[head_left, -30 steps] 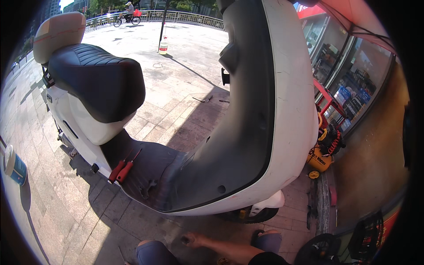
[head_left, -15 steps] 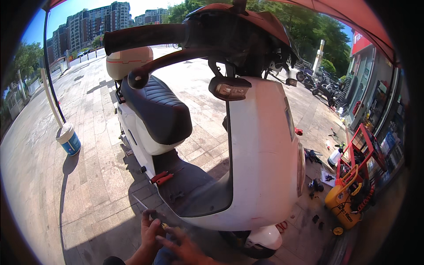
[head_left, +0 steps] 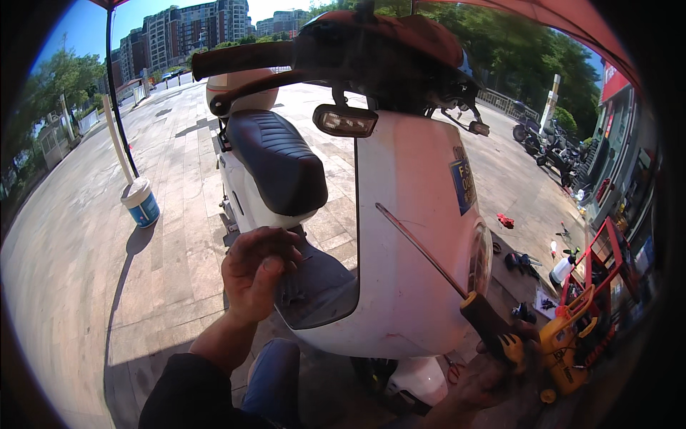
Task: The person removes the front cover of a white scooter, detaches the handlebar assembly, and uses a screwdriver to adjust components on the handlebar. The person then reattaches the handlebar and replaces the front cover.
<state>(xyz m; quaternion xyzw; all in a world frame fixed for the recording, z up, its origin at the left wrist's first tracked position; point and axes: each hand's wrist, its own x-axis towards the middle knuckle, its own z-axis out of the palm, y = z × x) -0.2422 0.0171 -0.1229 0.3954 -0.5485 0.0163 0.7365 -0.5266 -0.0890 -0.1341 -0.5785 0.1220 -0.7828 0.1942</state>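
Observation:
My right hand (head_left: 489, 379) grips the black and yellow handle of a long screwdriver (head_left: 483, 315) at the lower right. Its metal shaft slants up and left across the white front panel (head_left: 407, 300) of an electric scooter; whether the tip touches the panel cannot be told. My left hand (head_left: 254, 275) is raised beside the footboard (head_left: 330, 284), its fingers curled over toward the thumb. What it may hold is too small or hidden to make out. A small dark piece (head_left: 291, 293) rests on the footboard next to that hand.
The scooter's black seat (head_left: 279, 164) and handlebar (head_left: 243, 58) rise beyond my hands. On the right stand a yellow wheeled machine (head_left: 564, 357), a red frame (head_left: 607, 250) and a spray bottle (head_left: 562, 269). A bucket (head_left: 141, 206) holds a pole at left.
My hands were together low by the footboard and have moved apart. The left hand rose; the right swung right with the screwdriver. The red-handled tools on the footboard are now out of sight.

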